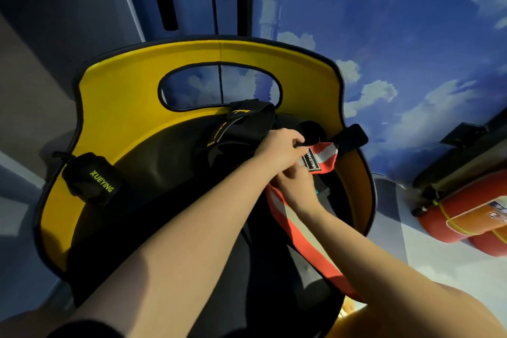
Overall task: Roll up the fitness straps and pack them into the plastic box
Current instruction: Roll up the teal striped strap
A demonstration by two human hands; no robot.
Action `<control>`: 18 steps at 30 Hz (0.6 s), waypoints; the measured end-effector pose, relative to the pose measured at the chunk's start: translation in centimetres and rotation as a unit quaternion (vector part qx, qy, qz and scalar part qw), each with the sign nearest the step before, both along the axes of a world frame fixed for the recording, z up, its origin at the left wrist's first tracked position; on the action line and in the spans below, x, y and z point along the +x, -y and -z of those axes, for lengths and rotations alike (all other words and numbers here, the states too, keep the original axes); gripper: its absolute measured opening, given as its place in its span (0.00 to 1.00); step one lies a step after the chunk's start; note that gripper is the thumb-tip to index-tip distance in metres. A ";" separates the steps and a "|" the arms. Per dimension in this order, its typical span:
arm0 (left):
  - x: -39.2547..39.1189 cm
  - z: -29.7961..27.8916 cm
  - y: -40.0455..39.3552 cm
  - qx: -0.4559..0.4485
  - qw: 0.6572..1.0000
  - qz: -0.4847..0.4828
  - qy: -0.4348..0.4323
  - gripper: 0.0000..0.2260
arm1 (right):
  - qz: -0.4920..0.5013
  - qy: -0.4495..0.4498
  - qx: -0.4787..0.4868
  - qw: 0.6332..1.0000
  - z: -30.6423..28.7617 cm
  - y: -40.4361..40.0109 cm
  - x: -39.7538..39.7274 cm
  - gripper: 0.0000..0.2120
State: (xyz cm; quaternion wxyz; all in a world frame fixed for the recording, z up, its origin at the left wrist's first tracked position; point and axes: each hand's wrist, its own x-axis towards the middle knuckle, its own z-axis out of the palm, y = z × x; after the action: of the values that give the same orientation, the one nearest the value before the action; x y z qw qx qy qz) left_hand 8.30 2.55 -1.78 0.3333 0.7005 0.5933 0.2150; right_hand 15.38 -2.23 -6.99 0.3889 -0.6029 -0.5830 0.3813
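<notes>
Gripping the red-and-white fitness strap (319,158) near its labelled end, the left hand (282,149) has its fingers curled and pinched on the fabric, while the right hand (296,186) just below it closes on the same strap where it starts to run down toward the person. Both hands work over the black seat of a yellow chair (131,107). A rolled black strap marked XUEYING (93,178) rests at the seat's left edge, and more black straps (236,129) lie bunched by the backrest. Two red fire extinguishers (466,217) sit at right.
</notes>
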 end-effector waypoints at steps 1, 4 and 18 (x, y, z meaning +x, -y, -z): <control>0.7 0.0 -0.3 -0.015 0.999 0.024 -0.027 0.14 | 0.003 -0.007 0.000 1.000 0.2 0.1 -0.1 0.13; 1.5 0.4 -0.8 -0.044 0.991 0.074 -0.105 0.14 | -0.033 -0.032 -0.051 0.998 1.2 0.2 0.6 0.13; -2.1 3.9 0.7 -0.053 0.977 0.113 -0.173 0.15 | 0.305 -0.154 -0.188 0.921 2.4 -1.7 7.6 0.14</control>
State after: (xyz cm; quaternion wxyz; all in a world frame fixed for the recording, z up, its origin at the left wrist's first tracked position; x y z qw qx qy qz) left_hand 6.21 1.90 -5.64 0.2843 0.7708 0.5697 0.0192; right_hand 22.97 -0.57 -9.43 0.4511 -0.7472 -0.2214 0.4350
